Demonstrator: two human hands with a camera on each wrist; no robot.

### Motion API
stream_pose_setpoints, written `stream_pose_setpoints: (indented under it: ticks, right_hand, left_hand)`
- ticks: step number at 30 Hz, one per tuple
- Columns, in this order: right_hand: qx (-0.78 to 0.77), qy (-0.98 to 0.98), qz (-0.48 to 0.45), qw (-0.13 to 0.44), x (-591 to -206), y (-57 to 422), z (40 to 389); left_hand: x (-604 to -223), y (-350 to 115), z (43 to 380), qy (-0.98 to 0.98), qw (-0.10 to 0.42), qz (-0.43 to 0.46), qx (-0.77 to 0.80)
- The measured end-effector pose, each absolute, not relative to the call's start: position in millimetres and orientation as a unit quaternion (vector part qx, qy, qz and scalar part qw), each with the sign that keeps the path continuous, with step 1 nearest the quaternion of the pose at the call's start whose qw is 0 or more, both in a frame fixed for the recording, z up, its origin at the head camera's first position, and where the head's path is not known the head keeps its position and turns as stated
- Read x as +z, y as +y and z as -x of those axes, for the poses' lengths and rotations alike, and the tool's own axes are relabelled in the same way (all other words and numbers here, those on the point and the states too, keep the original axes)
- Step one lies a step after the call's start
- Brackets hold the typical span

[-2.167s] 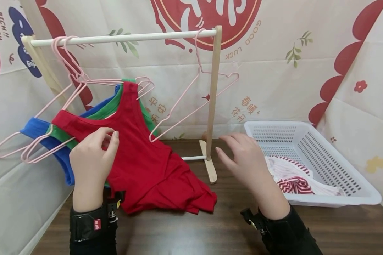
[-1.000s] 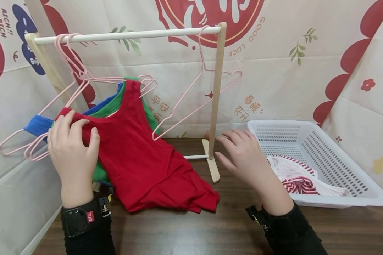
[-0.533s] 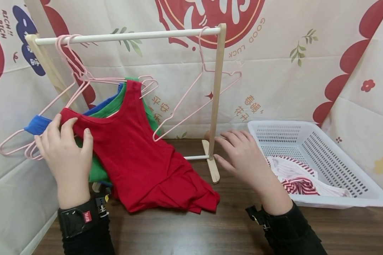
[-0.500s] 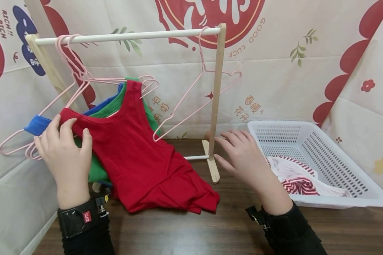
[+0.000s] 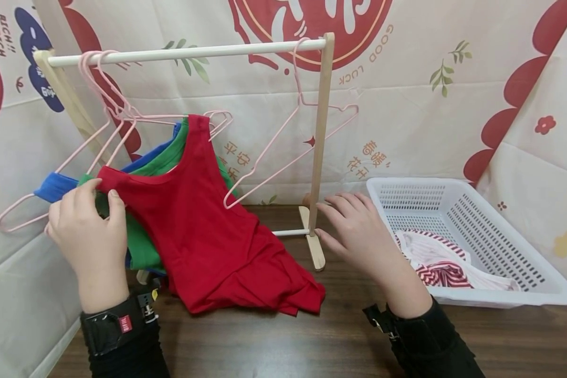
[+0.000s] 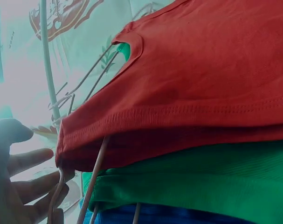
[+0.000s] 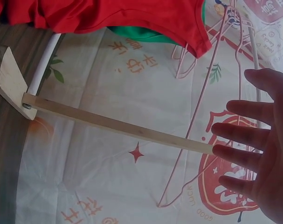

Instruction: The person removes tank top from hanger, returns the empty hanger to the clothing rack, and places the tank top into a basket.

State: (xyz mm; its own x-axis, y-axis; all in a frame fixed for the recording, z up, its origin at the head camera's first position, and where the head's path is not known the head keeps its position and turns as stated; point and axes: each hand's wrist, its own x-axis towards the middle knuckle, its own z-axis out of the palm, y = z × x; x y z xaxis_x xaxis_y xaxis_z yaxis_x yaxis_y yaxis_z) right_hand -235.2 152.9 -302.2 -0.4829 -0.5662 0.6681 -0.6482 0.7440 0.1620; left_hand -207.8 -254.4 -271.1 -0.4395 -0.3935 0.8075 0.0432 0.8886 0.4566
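Since the earlier frame, the near strap of the red tank top (image 5: 193, 226) has shifted inward and the left hand (image 5: 88, 226) has gone slightly lower and outward; the right hand (image 5: 361, 226) is practically unchanged. The red tank top hangs in front of the green tank top (image 5: 144, 247) and the blue tank top (image 5: 56, 187), towards the left end of the rack (image 5: 325, 131), its lower part seemingly resting on the desk (image 5: 264, 341). Left grip: loose, thumb well apart from extended fingers, which lie beside the end of the pink hanger (image 6: 94, 173) at the strap; firm contact cannot be confirmed. Right grip: wide and holding nothing, just beside the rack's post; touching or apart, cannot tell. A bare hanger (image 5: 275, 140) hangs near that post, and the basket (image 5: 529, 257) contains a striped garment (image 5: 441, 273).

Hazards, in my judgement: the near strap could slide off its hanger if nudged outward or if that end dips; closely bunched wires could snag when one is turned; a hem dragging on the desk could twist the top askew; a knock to the post could rock the rack
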Motion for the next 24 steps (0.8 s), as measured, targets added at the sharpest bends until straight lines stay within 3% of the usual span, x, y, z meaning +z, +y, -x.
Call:
stream_pose_setpoints:
  ticks: [7, 10, 14, 17, 24]
  right_hand:
    - [0.057, -0.859, -0.356, 0.364, -301.9, 152.8, 234.0]
    - [0.057, -0.859, -0.356, 0.363, -302.3, 152.7, 234.1]
    - [0.057, -0.859, -0.357, 0.362, -303.0, 152.8, 234.0]
    - [0.056, -0.858, -0.357, 0.364, -303.3, 153.1, 233.5]
    - [0.054, -0.859, -0.354, 0.367, -303.8, 153.4, 233.1]
  left_hand:
    - [-269.9, -253.4, 202.7, -0.828, 0.502, -0.154, -0.197]
    - [-270.3, -254.7, 201.4, -0.850, 0.453, -0.187, -0.194]
    - [-270.1, -258.3, 199.9, -0.893, 0.352, -0.219, -0.175]
    - [-270.5, -260.4, 199.4, -0.911, 0.314, -0.214, -0.161]
    - [-274.1, -257.9, 202.0, -0.896, 0.368, -0.189, -0.160]
